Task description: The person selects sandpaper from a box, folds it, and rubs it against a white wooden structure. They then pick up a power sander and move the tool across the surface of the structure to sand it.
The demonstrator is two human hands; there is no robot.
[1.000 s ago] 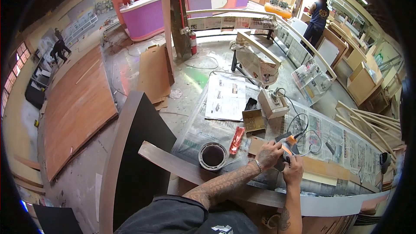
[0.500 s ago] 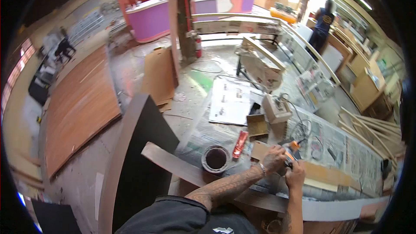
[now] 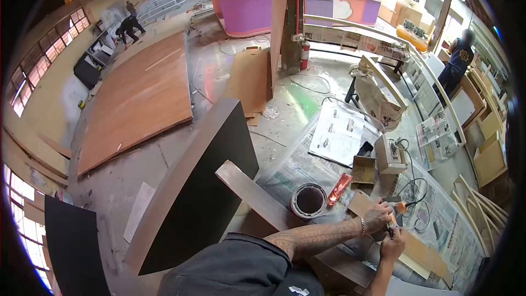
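My left hand (image 3: 377, 217), with a bracelet at the wrist, is closed on a small dark tool with orange parts (image 3: 392, 220). My right hand (image 3: 393, 243) is closed on the lower end of the same tool. An orange piece with a black cord (image 3: 401, 206) lies just beyond my fingers. To the left stand an open can (image 3: 308, 201) with dark contents and a red packet (image 3: 339, 189). Cardboard strips (image 3: 424, 252) lie under and beside my hands. A long curved strip (image 3: 255, 193) runs beneath my left forearm.
A black panel with a brown edge (image 3: 205, 186) stands at the left. Printed sheets (image 3: 337, 131), an open small box (image 3: 364, 170) and a pale box (image 3: 390, 156) lie ahead. A person (image 3: 457, 63) stands far right; others are far left, beyond a large wooden board (image 3: 137, 98).
The view has swung left, so the scene sits further right in the frame. Both hands remain together on the tool.
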